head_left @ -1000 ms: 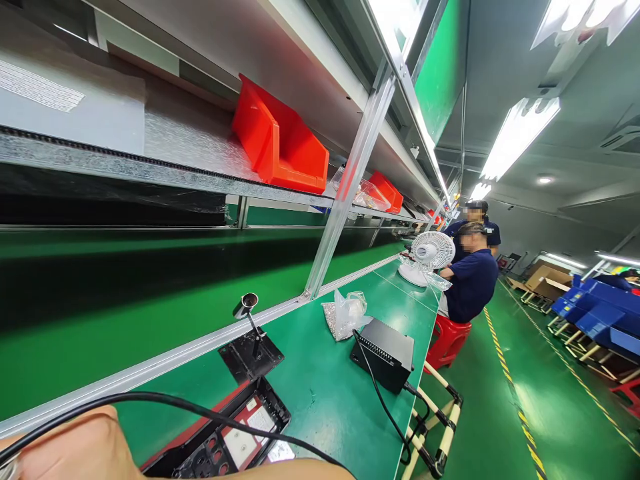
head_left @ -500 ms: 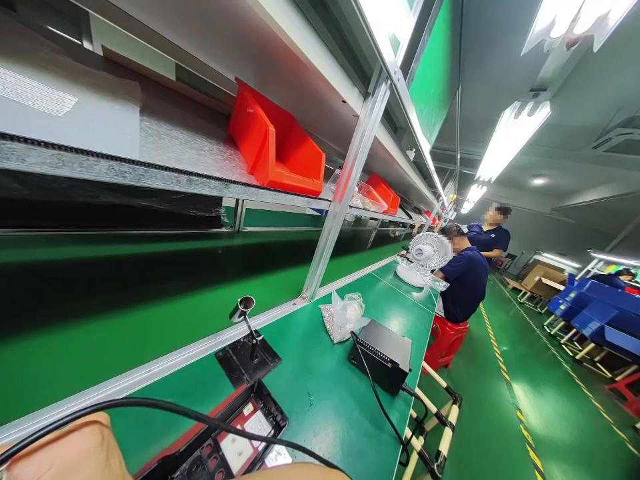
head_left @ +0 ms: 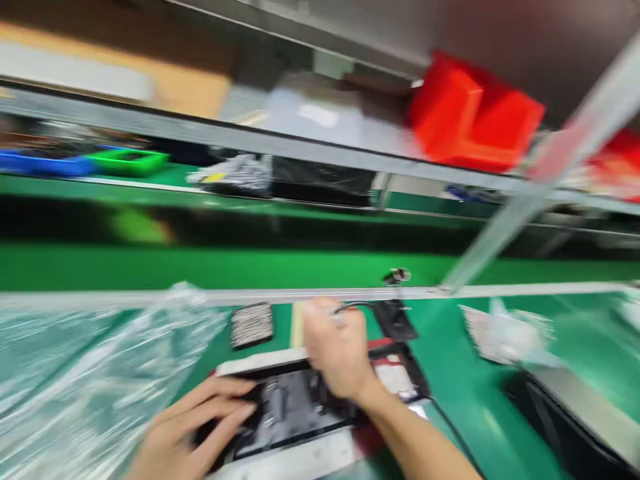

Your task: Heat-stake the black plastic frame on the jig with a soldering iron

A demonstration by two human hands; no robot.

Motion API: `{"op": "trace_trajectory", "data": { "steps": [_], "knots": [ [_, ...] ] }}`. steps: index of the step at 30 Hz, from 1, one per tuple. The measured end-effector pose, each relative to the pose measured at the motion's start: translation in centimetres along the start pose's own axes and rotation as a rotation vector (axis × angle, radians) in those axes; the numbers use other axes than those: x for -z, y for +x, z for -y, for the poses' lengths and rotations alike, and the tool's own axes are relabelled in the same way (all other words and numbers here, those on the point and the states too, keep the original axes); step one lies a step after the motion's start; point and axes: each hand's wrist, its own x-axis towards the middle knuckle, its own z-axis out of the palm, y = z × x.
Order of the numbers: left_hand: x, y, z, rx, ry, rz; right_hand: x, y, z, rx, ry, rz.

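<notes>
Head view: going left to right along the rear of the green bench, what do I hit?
Clear plastic sheeting → black-edged rectangular piece → pale yellow strip → right hand → black stand with metal cup → clear plastic bag → blurred translucent item at the edge.

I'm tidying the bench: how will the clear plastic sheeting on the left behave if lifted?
Probably floppy: the sheeting lies in loose wrinkles. Likely light, since it looks thin and see-through. Perhaps slippery, given its glossy highlights.
</notes>
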Motion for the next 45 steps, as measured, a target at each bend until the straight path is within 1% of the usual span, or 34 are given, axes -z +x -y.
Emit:
{"op": "trace_trajectory", "data": {
  "steps": [1,2,3,4,8,13,34,45],
  "knots": [
    [1.3,-0.7,0.0,0.003,0.005,0.05,-0.2,0.2,-0.4,-0.012,0.051,0.03],
    [2.1,-1.0,-0.1,0.036,-0.015,0.093,-0.4,0.4,-0.8,-0.017,0.093,0.061],
    [2.5,-1.0,-0.2,0.065,-0.052,0.118,-0.4,0.5,-1.0,-0.017,0.124,0.076],
    [2.7,-0.8,-0.3,0.088,-0.085,0.109,-0.4,0.6,-1.1,-0.012,0.147,0.095],
    [2.1,-0.1,-0.8,0.142,-0.189,0.085,-0.3,0.3,-0.5,0.032,0.147,0.101],
    [1.8,-0.6,-0.6,0.152,-0.253,0.058,-0.4,0.4,-0.3,0.055,0.091,0.073],
    [2.0,-0.2,-0.8,0.116,-0.276,0.041,-0.5,0.7,0.1,0.061,0.088,0.075],
    [2.0,-0.4,-0.6,0.144,-0.258,0.053,-0.7,0.6,0.3,0.05,0.101,0.067]
  ]
}}
